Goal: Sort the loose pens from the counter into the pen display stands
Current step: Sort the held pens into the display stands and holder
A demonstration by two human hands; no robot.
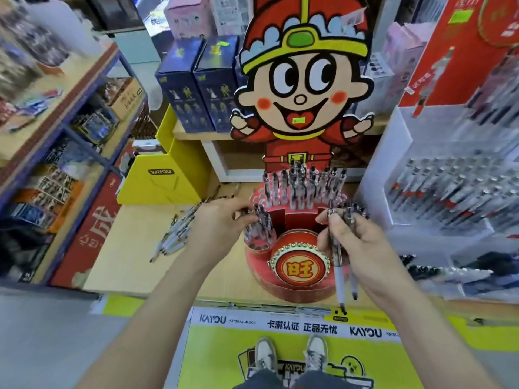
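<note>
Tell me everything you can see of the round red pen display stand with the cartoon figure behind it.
The round red cardboard-looking pen display stand sits upright on the light wooden counter. A cartoon cutout in a red hat rises from its back, and a gold-rimmed round emblem fronts it. Clear upright pens fill the back tier and a left cluster; some front-left holes are empty. The left hand reaches that cluster; the right hand holds loose pens above its right side.

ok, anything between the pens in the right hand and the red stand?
Nothing visible. The right hand grips the pens over the right side of the red stand; the left hand is at the upright pens on its left side, off that path.
</note>
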